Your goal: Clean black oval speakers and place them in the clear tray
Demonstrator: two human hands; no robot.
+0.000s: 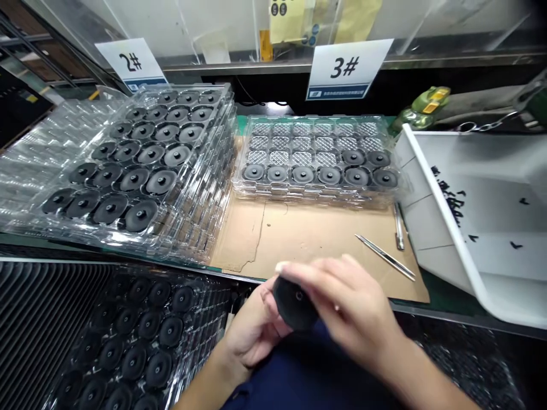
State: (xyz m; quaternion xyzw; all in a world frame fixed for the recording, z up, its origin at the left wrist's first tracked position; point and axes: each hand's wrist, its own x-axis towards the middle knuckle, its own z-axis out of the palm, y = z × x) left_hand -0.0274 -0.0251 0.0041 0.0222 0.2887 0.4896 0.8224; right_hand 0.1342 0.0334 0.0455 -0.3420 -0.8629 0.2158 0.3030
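A round black disc-shaped part [294, 304] with a small hub at its centre is held in front of my body, over the table's front edge. My left hand [256, 330] is closed around its left side and underside. On the upper and right rim rest the fingers of my right hand [354, 307], gripping it from above; its palm side is hidden. Beyond the hands, a clear plastic tray [318, 188] holds similar black discs in its front pockets, while several pockets behind them are bare. Metal tweezers [385, 257] lie on the cardboard [307, 228] beyond my right hand.
Stacked clear trays [188, 228] full of discs stand at left, and another filled tray [141, 336] sits lower down. On the right, a white bin [504, 245] contains small black pieces. A knife-like tool [399, 228] lies beside it. Behind stands a green bottle [423, 111].
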